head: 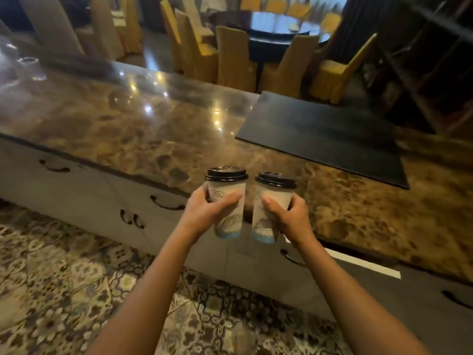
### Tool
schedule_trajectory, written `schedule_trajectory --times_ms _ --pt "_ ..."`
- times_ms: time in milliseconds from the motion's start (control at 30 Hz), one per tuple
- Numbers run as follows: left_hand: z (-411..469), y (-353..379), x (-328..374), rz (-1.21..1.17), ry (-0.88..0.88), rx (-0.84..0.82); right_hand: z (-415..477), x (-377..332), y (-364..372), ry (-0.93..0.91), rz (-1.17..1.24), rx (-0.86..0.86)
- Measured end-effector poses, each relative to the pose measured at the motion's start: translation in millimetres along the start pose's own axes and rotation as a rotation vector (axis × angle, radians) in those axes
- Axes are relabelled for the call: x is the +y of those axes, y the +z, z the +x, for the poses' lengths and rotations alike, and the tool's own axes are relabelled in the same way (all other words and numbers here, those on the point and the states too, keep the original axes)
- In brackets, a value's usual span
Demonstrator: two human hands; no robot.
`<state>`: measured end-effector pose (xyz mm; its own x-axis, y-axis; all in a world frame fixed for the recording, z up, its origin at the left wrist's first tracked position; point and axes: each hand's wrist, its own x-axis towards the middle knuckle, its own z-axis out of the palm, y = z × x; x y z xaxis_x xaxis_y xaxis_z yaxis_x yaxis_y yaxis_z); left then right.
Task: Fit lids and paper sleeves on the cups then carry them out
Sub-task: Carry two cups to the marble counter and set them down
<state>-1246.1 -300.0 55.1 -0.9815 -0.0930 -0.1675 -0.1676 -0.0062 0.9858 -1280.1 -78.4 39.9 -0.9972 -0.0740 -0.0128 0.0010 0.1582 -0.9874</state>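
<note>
I hold two white paper cups side by side in the air, in front of the counter's near edge. The left cup (228, 221) has a black lid (226, 173) and a printed blue-and-grey design; my left hand (204, 211) is wrapped around its middle. The right cup (266, 224) also carries a black lid (276, 180); my right hand (286, 216) grips its side. Both cups are upright, the right one tilted slightly. The cups nearly touch. I cannot tell a separate sleeve from the cup wall.
A long brown marble counter (122, 119) runs across the view, with a black mat (325, 134) on its right part and glassware (30, 69) at far left. Drawers with dark handles (166, 203) sit below. Beyond it stand yellow-covered chairs (235, 60) and a dark round table (281, 26). Patterned floor (64, 290) lies below.
</note>
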Motion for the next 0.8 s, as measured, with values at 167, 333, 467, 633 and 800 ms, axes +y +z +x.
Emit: schedule_trajectory --times_ms 167,333,467,633,800 --pt "83 27 15 0.054 0.017 -0.089 64 2 -34 0.042 0.0 0.091" --pt "180 57 31 0.083 0.01 -0.116 142 5 -66 0.062 -0.049 0.147" --pt "264 83 54 0.19 0.051 -0.067 221 4 -87 0.05 -0.087 0.221" --pt "368 107 78 0.317 0.138 -0.007 321 -6 -106 0.044 -0.093 0.279" --pt "458 133 85 0.374 0.195 0.03 416 -2 -110 0.007 -0.123 0.399"
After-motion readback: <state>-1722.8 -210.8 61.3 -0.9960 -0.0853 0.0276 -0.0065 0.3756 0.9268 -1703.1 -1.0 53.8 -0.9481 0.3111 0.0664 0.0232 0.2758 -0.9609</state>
